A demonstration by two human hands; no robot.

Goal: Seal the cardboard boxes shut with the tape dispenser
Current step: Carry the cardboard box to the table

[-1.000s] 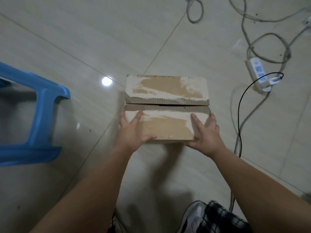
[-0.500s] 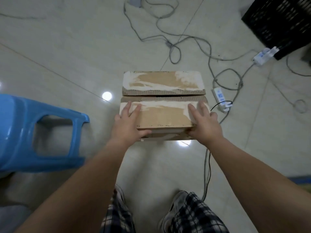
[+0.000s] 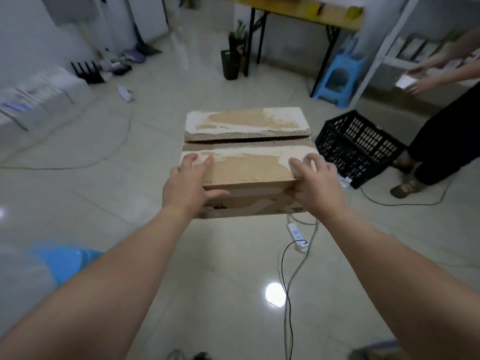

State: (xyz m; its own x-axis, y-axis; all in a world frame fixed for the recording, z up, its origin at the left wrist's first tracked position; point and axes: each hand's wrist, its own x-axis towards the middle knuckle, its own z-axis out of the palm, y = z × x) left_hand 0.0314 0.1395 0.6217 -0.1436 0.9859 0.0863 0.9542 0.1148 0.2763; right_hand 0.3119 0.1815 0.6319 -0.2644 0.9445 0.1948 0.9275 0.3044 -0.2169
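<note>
A brown cardboard box (image 3: pixel 246 170) with torn, white-scuffed top flaps is held up above the tiled floor in the middle of the head view. The two top flaps lie down with a narrow gap between them. My left hand (image 3: pixel 187 183) grips the box's near left corner, fingers on the top flap and thumb on the front face. My right hand (image 3: pixel 317 183) grips the near right corner the same way. No tape dispenser is in view.
A black plastic crate (image 3: pixel 358 149) stands right of the box, with another person (image 3: pixel 441 141) beside it. A power strip (image 3: pixel 296 233) and cables lie on the floor below. A blue stool (image 3: pixel 67 263) is at lower left; white boxes (image 3: pixel 39 100) line the left wall.
The box has risen off the floor in both hands, and my view has tilted up from the floor to the room. Both hands keep their hold on the near corners.
</note>
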